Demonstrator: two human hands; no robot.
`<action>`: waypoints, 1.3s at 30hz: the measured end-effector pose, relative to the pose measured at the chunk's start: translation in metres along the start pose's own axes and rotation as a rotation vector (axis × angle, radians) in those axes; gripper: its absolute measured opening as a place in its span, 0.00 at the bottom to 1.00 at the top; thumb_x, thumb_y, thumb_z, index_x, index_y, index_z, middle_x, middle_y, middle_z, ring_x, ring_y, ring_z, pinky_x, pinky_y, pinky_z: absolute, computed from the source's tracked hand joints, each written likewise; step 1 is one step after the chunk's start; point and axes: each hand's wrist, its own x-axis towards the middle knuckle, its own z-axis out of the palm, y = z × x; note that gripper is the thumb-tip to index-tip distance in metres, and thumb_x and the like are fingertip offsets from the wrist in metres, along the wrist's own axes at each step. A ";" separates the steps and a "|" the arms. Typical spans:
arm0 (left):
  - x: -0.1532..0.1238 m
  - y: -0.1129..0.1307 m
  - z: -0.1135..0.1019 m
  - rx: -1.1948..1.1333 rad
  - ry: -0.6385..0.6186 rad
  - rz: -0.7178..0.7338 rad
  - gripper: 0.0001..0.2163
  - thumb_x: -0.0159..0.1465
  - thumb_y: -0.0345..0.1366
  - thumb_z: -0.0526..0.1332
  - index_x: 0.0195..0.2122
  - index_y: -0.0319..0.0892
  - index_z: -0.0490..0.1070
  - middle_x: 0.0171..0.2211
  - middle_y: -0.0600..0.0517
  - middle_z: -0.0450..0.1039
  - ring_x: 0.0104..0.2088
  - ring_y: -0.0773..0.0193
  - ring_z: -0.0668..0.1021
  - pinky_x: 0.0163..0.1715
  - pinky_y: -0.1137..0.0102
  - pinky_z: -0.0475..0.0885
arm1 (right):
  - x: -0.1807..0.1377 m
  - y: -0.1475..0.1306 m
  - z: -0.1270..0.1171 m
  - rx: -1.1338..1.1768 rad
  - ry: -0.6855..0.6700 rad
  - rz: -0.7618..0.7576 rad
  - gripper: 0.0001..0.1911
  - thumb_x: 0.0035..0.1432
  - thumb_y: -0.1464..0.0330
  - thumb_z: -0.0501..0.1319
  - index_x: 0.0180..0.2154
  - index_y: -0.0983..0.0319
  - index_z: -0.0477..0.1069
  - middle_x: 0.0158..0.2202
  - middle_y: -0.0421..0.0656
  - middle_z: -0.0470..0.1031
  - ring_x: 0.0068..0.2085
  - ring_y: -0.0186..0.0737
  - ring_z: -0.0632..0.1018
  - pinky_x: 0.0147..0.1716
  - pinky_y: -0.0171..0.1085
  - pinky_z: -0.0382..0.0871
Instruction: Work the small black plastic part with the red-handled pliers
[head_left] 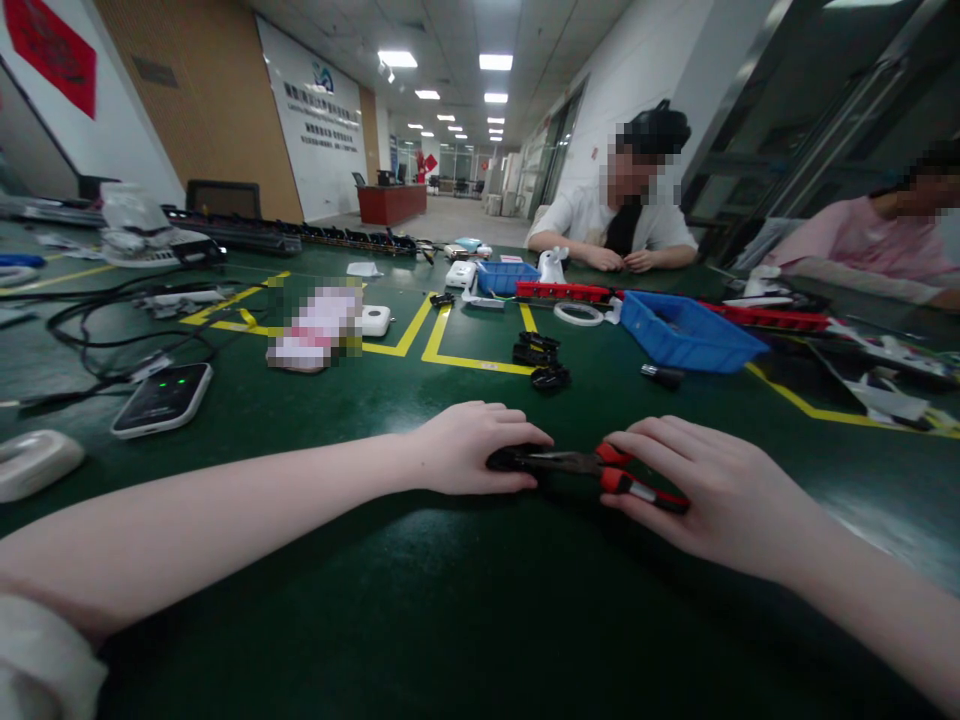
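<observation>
My right hand [712, 490] is closed around the red handles of a pair of pliers [592, 465] that lies low over the green table [450, 600]. The pliers' dark jaws point left toward my left hand [472, 448]. That hand's fingers are curled over a small black part [506, 460] right at the jaw tips. Most of the black part is hidden under my fingers.
Several small black parts [540, 358] lie just beyond my hands, by yellow floor-style tape lines. A blue bin [686, 335] stands at the right, a dark device with green lights [161, 398] and cables at the left. Two people sit across the table.
</observation>
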 end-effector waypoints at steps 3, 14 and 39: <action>0.000 -0.003 0.000 -0.043 0.003 -0.017 0.16 0.67 0.41 0.62 0.53 0.41 0.71 0.43 0.47 0.73 0.42 0.58 0.77 0.42 0.66 0.71 | -0.002 0.006 0.003 0.050 0.001 0.030 0.17 0.64 0.58 0.58 0.46 0.64 0.71 0.40 0.51 0.77 0.37 0.46 0.79 0.32 0.41 0.74; 0.000 -0.001 -0.001 -0.073 0.015 -0.019 0.17 0.65 0.40 0.63 0.53 0.40 0.69 0.48 0.46 0.71 0.44 0.57 0.76 0.44 0.64 0.71 | -0.008 0.015 0.010 0.052 0.006 0.083 0.18 0.63 0.55 0.59 0.46 0.61 0.70 0.40 0.49 0.77 0.36 0.46 0.79 0.32 0.42 0.73; 0.000 0.012 -0.002 0.201 -0.011 -0.093 0.08 0.66 0.40 0.60 0.42 0.41 0.70 0.44 0.49 0.73 0.42 0.58 0.76 0.45 0.64 0.68 | -0.016 0.041 0.035 0.217 -0.150 0.226 0.21 0.62 0.55 0.60 0.51 0.59 0.70 0.49 0.50 0.76 0.47 0.52 0.79 0.44 0.51 0.74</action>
